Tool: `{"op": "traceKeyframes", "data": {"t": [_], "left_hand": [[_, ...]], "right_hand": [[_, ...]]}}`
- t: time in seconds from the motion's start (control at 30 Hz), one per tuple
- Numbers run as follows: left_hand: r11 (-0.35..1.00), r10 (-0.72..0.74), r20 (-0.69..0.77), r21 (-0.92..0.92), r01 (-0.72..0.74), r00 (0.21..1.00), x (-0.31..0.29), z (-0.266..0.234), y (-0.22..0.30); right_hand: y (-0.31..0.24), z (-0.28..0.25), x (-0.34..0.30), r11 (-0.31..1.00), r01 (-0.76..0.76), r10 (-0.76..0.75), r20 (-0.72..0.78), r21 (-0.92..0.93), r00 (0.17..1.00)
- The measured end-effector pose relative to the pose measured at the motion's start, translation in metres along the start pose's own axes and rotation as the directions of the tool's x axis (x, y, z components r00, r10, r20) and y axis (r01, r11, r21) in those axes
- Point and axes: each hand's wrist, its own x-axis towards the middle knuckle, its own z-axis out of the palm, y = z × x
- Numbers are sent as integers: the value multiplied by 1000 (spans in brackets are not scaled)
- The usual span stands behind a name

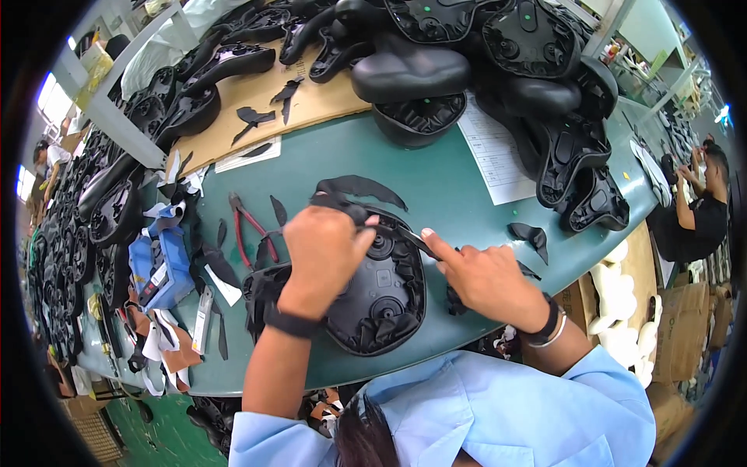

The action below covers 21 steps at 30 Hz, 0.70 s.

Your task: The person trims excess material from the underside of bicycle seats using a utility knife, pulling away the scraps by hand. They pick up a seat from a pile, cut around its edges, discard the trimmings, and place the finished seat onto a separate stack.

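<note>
A black bicycle saddle (381, 284) lies upside down on the green table in front of me, its hollow underside up and gathered black cover material round its inner rim. My left hand (319, 245) is closed on a strip of black cover material (362, 188) at the saddle's upper left edge. In my right hand (494, 286) is a cutter knife (418, 241), gripped with the index finger stretched along it. Its blade end points at the saddle's far rim, close to my left thumb. The exact cutting point is too small to make out.
Red-handled pliers (247, 229), a blue basket (173, 265) and another cutter knife (203, 319) lie left, among black scraps. Piled saddles (529, 101) stand at the back beside a cardboard sheet (327, 86) and a printed paper (498, 159). A co-worker (696, 202) sits far right.
</note>
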Motion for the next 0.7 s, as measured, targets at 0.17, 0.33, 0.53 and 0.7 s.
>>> {"op": "traceKeyframes", "data": {"t": [0.17,0.33,0.53,0.7], "left_hand": [[460,-685,-156,-850,256,712,11,-7,-14],[-347,-450,483,-870,351,751,1,-24,-18],[-532,-512,674,-736,420,533,-85,-50,42],[360,-651,25,-870,338,758,-118,7,72]], "right_hand": [[-28,2,-29,998,-38,41,56,-55,998],[15,-23,13,972,66,-46,94,-227,994],[62,-44,69,914,406,-377,352,-11,857],[69,-37,83,874,486,-466,327,22,822]]}}
